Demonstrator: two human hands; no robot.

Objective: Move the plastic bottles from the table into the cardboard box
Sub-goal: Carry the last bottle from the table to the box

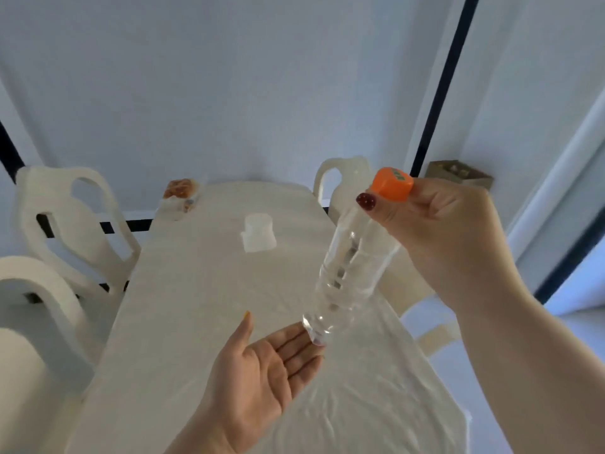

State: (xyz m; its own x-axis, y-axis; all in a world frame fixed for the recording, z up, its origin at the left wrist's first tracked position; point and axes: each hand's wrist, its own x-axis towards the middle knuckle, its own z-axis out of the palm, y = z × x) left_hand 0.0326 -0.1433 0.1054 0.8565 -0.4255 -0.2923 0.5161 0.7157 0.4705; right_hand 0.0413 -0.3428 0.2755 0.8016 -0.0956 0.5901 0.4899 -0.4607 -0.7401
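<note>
A clear plastic bottle with an orange cap hangs tilted above the table, cap up and to the right. My right hand grips it at the neck, just under the cap. My left hand is palm up and open beneath it, and the bottle's base touches the fingertips. A brown cardboard box stands at the back right, beyond the table, partly hidden by my right hand. A second bottle with an orange label lies at the table's far left corner.
The long table wears a cream cloth. A small white container sits near its middle. White plastic chairs line the left side, and another chair stands at the far right. A white wall is behind.
</note>
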